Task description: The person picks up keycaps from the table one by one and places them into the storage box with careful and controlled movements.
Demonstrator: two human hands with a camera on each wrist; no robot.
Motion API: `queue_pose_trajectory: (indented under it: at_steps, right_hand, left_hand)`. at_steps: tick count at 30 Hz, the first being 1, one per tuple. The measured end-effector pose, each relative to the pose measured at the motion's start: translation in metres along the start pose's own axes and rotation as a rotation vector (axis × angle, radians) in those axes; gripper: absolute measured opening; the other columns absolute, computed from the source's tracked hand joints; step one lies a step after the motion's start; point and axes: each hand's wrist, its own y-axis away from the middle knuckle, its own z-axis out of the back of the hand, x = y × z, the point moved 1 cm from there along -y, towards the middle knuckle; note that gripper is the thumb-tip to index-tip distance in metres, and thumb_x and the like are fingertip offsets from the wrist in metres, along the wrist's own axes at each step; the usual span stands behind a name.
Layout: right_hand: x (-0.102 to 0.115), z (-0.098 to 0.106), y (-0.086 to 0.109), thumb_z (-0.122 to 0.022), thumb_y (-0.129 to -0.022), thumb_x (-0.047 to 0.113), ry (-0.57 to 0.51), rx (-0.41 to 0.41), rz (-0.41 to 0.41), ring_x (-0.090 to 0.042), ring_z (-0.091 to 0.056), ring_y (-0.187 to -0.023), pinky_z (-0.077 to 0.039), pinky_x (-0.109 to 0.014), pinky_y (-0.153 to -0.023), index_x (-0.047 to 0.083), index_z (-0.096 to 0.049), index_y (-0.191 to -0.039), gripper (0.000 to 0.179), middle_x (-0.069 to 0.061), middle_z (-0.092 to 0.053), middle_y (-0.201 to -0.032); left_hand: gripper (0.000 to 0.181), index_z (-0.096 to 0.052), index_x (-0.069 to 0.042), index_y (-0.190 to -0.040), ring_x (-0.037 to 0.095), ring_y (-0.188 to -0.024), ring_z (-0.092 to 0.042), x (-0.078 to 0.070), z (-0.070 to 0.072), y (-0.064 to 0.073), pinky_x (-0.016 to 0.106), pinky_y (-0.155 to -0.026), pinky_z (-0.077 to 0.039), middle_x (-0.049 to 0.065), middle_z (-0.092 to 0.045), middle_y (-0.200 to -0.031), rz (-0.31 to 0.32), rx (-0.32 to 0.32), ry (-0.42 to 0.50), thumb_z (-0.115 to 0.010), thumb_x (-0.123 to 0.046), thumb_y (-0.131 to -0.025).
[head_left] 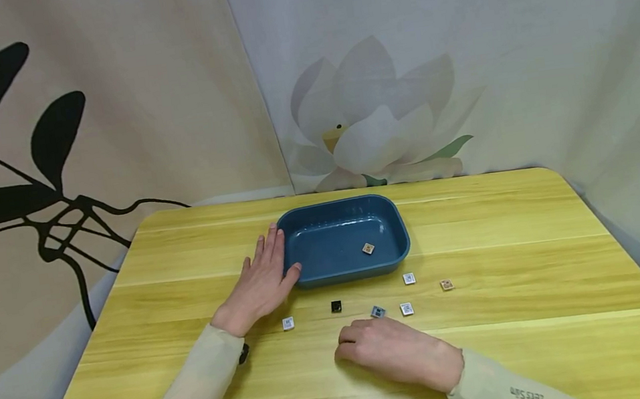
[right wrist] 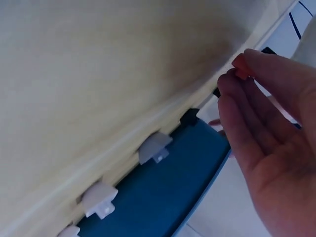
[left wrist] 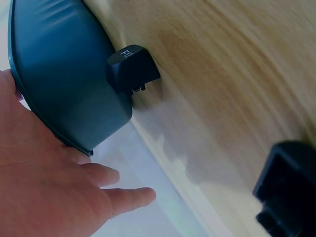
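Observation:
My left hand (head_left: 261,281) lies with straight fingers along the left end of a blue tray (head_left: 351,277), the thumb over its rim. The left wrist view shows this hand (left wrist: 49,173) against the outer wall of the tray (left wrist: 64,74). Nearer the front edge, my right hand (head_left: 385,349) pinches a small orange-red keycap (right wrist: 242,66) between thumb and fingertips, close over the table. The head view hides that keycap behind the hand. One small keycap (head_left: 368,249) lies inside the tray, right of its middle.
Before the tray lie several loose keycaps: a black one (head_left: 337,306), a grey-blue one (head_left: 378,312), a brownish one (head_left: 447,284), and white ones, including one (head_left: 288,323) near the left wrist. The wooden table (head_left: 530,226) ends at a patterned curtain (head_left: 521,65).

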Motion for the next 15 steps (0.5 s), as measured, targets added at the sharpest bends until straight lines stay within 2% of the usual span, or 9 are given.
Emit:
queue_pose_trajectory:
  at_steps: [9,15]
  right_hand:
    - [-0.009,0.015,0.004,-0.069,-0.099,0.008,-0.066,-0.036,-0.085,-0.008,-0.064,-0.102,-0.053,-0.023,-0.091,0.017,-0.075,-0.116,0.020,0.006,-0.069,-0.110]
    - [-0.017,0.023,0.004,-0.073,-0.097,0.010,-0.156,-0.141,-0.126,-0.009,-0.068,-0.101,-0.055,-0.023,-0.091,0.014,-0.077,-0.114,0.018,0.005,-0.071,-0.109]
  left_hand:
    - [0.081,-0.003,0.000,-0.165,0.043,-0.157,-0.004,0.001,-0.001,-0.001,0.073,-0.117,-0.018,0.013,0.009,-0.173,0.002,-0.003,0.010,-0.039,-0.047,-0.109]
    - [0.081,-0.002,0.000,-0.165,0.043,-0.157,-0.004,0.002,-0.003,-0.002,0.072,-0.117,-0.019,0.012,0.010,-0.173,0.003,0.001,0.007,-0.037,-0.049,-0.109]
